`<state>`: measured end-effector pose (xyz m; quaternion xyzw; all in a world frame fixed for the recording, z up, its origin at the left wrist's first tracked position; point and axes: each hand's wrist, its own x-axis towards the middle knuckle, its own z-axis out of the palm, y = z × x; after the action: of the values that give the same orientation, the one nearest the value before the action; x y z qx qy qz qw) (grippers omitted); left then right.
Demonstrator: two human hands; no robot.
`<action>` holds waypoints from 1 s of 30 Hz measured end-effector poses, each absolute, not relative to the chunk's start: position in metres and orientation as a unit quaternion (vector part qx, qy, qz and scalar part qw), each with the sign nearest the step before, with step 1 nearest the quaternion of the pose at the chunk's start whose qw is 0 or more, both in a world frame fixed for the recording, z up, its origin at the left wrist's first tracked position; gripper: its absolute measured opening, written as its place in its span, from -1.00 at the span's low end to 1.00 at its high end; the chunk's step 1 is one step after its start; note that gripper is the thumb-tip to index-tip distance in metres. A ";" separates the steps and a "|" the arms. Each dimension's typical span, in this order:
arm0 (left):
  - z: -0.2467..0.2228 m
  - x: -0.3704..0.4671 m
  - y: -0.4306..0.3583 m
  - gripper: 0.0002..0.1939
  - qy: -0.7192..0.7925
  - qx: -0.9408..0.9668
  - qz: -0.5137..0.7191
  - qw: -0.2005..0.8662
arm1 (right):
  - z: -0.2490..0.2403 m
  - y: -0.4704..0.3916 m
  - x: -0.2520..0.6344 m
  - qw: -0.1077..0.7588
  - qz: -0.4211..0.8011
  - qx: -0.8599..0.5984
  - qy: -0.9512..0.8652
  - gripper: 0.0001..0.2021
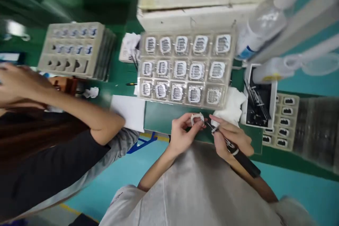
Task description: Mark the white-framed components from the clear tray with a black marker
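Just below the clear tray, my left hand (183, 132) pinches a small white frame-shaped part (197, 119) between thumb and fingers. My right hand (233, 137) is closed around a tool with a black handle (245, 160) and a thin metal tip. The tip points left at the white part, close to my left fingertips; whether it touches is too small to tell. Above both hands lies the clear tray (182, 54), with rows of white parts in its pockets.
A person's arm (87, 113) reaches in at the left near stacked trays (71, 51). White tissue (233, 104), a white box of tools (258, 99) and bottles (265, 24) stand right. White paper (129, 113) lies left of my hands.
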<state>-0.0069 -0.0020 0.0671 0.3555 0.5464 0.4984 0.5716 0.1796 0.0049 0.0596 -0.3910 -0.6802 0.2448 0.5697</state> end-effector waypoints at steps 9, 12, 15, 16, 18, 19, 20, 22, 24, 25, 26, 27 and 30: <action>0.052 -0.002 -0.001 -0.71 0.593 0.430 0.467 0.495 | 0.057 0.014 0.157 0.549 0.211 -0.423 -0.689 -0.79; 0.053 -0.003 -0.002 -0.71 0.613 0.445 0.457 0.466 | 0.057 0.013 0.156 0.541 0.201 -0.427 -0.696 -0.83; 0.053 -0.004 -0.002 -0.73 0.617 0.450 0.457 0.456 | 0.059 0.014 0.155 0.543 0.196 -0.422 -0.699 -0.80; 0.053 -0.004 -0.002 -0.74 0.617 0.452 0.457 0.454 | 0.059 0.015 0.155 0.542 0.194 -0.420 -0.701 -0.78; 0.053 -0.004 -0.002 -0.77 0.614 0.457 0.459 0.451 | 0.059 0.015 0.156 0.540 0.190 -0.421 -0.704 -0.78; 0.052 -0.004 -0.002 -0.78 0.612 0.459 0.461 0.449 | 0.059 0.016 0.156 0.540 0.188 -0.423 -0.703 -0.78; 0.052 -0.004 -0.003 -0.80 0.610 0.462 0.463 0.448 | 0.059 0.016 0.156 0.540 0.187 -0.424 -0.703 -0.79; 0.052 -0.004 -0.003 -0.81 0.605 0.468 0.466 0.446 | 0.058 0.016 0.157 0.536 0.188 -0.428 -0.703 -0.80; 0.051 -0.004 -0.003 -0.81 0.604 0.474 0.465 0.441 | 0.058 0.016 0.157 0.534 0.188 -0.430 -0.704 -0.82; 0.051 -0.004 -0.003 -0.80 0.603 0.478 0.465 0.438 | 0.058 0.016 0.156 0.534 0.187 -0.431 -0.703 -0.83; 0.050 -0.004 -0.003 -0.80 0.602 0.482 0.466 0.433 | 0.058 0.016 0.156 0.535 0.186 -0.432 -0.702 -0.84; 0.050 -0.004 -0.003 -0.81 0.600 0.486 0.469 0.429 | 0.058 0.016 0.156 0.536 0.184 -0.433 -0.701 -0.83; 0.049 -0.004 -0.004 -0.83 0.594 0.496 0.474 0.419 | 0.059 0.015 0.156 0.532 0.185 -0.437 -0.702 -0.82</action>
<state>-0.0041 -0.0036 0.0492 0.4958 0.5943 0.4744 0.4195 0.1557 0.0151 0.0588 -0.4371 -0.7017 0.1846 0.5315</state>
